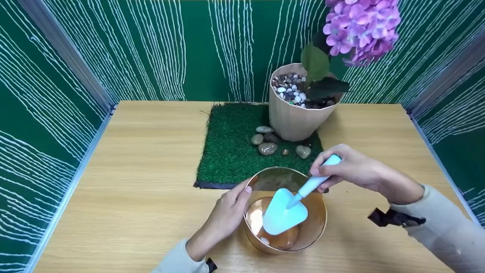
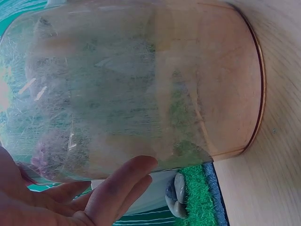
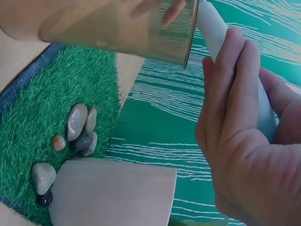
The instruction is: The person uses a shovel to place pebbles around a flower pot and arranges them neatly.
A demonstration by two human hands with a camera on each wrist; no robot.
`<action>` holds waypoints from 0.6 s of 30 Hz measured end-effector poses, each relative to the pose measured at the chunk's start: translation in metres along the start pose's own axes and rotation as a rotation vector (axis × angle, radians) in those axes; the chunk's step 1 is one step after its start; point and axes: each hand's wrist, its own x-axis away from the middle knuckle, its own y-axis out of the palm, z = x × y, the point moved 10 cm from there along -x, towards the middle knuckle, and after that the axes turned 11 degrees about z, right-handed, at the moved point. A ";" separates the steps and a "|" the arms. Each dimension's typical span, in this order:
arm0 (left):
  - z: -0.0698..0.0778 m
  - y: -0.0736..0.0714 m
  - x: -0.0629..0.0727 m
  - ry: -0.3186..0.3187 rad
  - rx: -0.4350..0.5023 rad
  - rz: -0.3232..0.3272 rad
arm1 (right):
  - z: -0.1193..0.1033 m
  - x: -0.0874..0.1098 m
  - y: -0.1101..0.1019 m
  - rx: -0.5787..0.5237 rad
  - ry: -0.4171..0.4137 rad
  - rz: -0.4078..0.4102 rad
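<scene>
A see-through amber bucket (image 1: pixel 318 223) stands upright on the table in front of the turf mat. My left hand (image 1: pixel 227 210) holds its left side, the thumb at the rim; in the left wrist view the fingers (image 2: pixel 124 183) lie along the outer wall. My right hand (image 1: pixel 346 168) grips the handle of a light blue garden trowel (image 1: pixel 284 214). The blade is over the bucket's mouth, tilted down to the left, with nothing visible on it. A small pale pebble (image 1: pixel 264 240) lies at the bottom of the bucket. In the right wrist view, fingers wrap the trowel handle (image 3: pixel 214 28).
Behind the bucket lies a green turf mat (image 1: pixel 231 151) with several smooth stones (image 1: pixel 268 148). A beige pot (image 1: pixel 293 123) of pebbles with a purple flower (image 1: pixel 362 30) stands at its back right. Green walls with white lines (image 1: pixel 197 49) enclose the wooden table (image 1: pixel 132 182).
</scene>
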 end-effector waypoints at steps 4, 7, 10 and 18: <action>0.001 0.000 -0.001 0.011 0.006 0.000 | -0.004 0.000 0.002 0.083 -0.049 0.032; 0.001 0.000 -0.001 0.011 -0.003 0.004 | -0.013 0.000 0.008 0.167 -0.130 0.057; 0.000 0.000 -0.001 0.008 -0.018 0.005 | -0.022 0.001 0.017 0.251 -0.199 0.083; 0.000 0.000 -0.001 0.017 -0.025 0.010 | -0.039 0.005 0.044 0.504 -0.420 0.155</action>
